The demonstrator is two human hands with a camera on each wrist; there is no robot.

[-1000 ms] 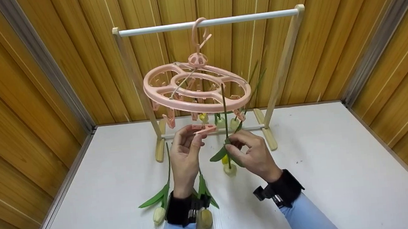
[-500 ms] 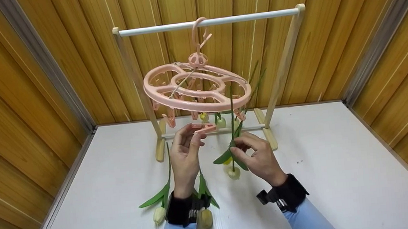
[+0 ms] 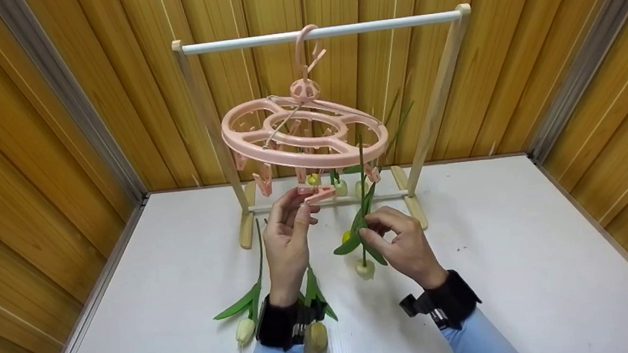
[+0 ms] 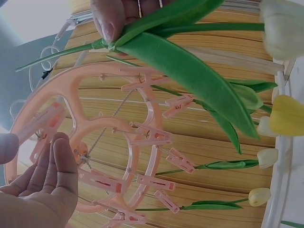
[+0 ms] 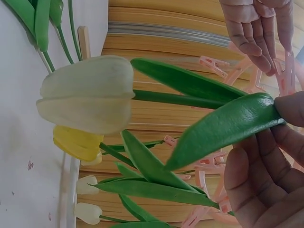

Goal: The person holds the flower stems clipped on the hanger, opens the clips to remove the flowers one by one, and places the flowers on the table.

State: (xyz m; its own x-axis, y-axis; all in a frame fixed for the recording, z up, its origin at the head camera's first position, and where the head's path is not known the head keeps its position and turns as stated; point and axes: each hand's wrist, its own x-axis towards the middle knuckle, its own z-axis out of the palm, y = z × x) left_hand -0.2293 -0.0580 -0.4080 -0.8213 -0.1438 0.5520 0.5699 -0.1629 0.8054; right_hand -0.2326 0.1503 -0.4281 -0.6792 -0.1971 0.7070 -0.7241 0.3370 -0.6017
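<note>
My left hand (image 3: 288, 244) pinches a pink clothespin (image 3: 322, 194) between thumb and fingers, below the front rim of the pink hanging clip dryer (image 3: 307, 159). Just to the right, my right hand (image 3: 405, 245) pinches a white artificial tulip (image 3: 365, 270) by its stem near the leaves. The tulip hangs head down, its bare stem end pointing up near the dryer's right rim and apart from the held clothespin. In the right wrist view the tulip's green leaf (image 5: 228, 128) spreads out from my fingertips.
The dryer hangs by its hook from the white bar (image 3: 380, 25) of a wooden stand. Several tulips hang in other clips, including a yellow tulip (image 4: 287, 115). On the white table (image 3: 130, 283) lie a white tulip (image 3: 245, 331) and a yellowish tulip (image 3: 318, 336), near my left wrist.
My right hand has shifted slightly right and down with the tulip, so the stem stands farther from the held clothespin. My left hand keeps its pinch and has barely moved.
</note>
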